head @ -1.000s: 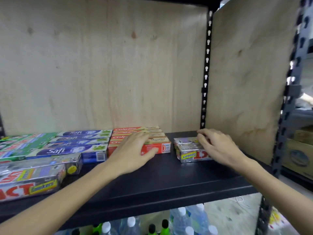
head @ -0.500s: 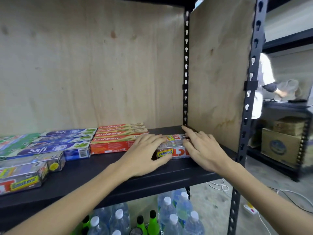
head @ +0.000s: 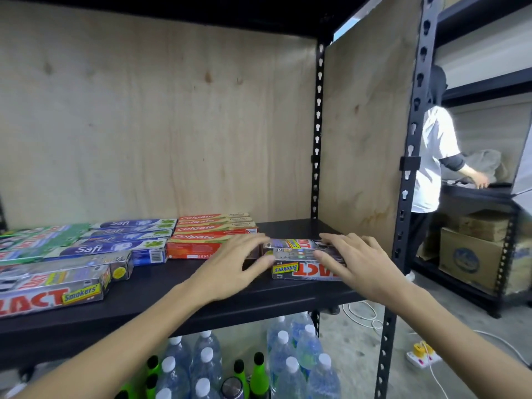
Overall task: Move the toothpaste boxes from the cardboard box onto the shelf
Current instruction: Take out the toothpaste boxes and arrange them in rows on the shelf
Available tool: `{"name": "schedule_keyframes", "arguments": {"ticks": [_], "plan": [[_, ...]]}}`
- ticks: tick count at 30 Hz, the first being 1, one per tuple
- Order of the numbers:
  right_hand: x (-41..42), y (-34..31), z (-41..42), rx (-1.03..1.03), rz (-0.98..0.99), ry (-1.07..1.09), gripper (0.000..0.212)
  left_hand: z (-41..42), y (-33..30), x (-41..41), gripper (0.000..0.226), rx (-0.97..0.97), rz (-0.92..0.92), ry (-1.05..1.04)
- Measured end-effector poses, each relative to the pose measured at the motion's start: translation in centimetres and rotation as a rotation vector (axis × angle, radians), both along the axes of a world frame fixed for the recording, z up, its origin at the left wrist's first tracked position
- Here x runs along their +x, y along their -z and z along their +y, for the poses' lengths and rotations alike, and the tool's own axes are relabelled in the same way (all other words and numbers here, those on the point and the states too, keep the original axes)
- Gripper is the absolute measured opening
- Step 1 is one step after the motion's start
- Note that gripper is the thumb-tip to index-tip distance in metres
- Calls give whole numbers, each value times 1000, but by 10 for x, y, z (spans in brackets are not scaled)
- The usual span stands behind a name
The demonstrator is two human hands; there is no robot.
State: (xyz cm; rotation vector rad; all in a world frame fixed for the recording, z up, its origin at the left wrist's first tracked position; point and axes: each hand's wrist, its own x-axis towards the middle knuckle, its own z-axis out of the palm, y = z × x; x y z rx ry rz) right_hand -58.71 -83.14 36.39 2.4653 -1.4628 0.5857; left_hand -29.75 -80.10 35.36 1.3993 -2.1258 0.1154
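Silver toothpaste boxes [head: 299, 259] marked "Smokers" lie stacked on the black shelf [head: 161, 286], near its right end. My left hand [head: 233, 269] rests with straight fingers against their left end. My right hand [head: 357, 263] lies flat over their right end, fingers spread. Red Colgate boxes [head: 210, 234] sit just left of them, blue Safi boxes [head: 123, 240] further left, green boxes [head: 43, 237] beyond, and more silver boxes [head: 54, 280] at the front left. The cardboard box they came from is out of view.
Plywood panels [head: 362, 145] close the back and right side of the bay. A black upright post [head: 408, 174] stands at the right. Water bottles [head: 288, 367] fill the level below. A person [head: 431, 156] works at another rack with cardboard boxes [head: 472, 254]. Cables and a power strip [head: 420, 355] lie on the floor.
My left hand has moved from the Colgate boxes over to the left end of the silver boxes. The view has swung right, showing the person and the other rack.
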Motion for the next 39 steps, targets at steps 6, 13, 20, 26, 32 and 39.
{"name": "schedule_keyframes", "arguments": {"ticks": [6, 13, 20, 26, 32, 39], "plan": [[-5, 3, -12, 20, -39, -29, 74, -3, 6, 22, 54, 52, -164, -404], [-12, -2, -20, 128, -60, -96, 86, -28, 3, 29, 48, -62, -296, -470], [-12, -2, -24, 148, -143, -145, 88, -42, -8, 64, 43, -106, -112, -374], [-2, 1, -28, 147, -211, -164, 93, -45, -2, 71, 41, -124, -26, -305], [25, 2, -22, 155, -223, -201, 89, -36, -4, 71, 37, -177, 170, -244], [59, 3, -5, 171, -219, -273, 98, 26, -7, 55, 23, -247, 310, -22]]}}
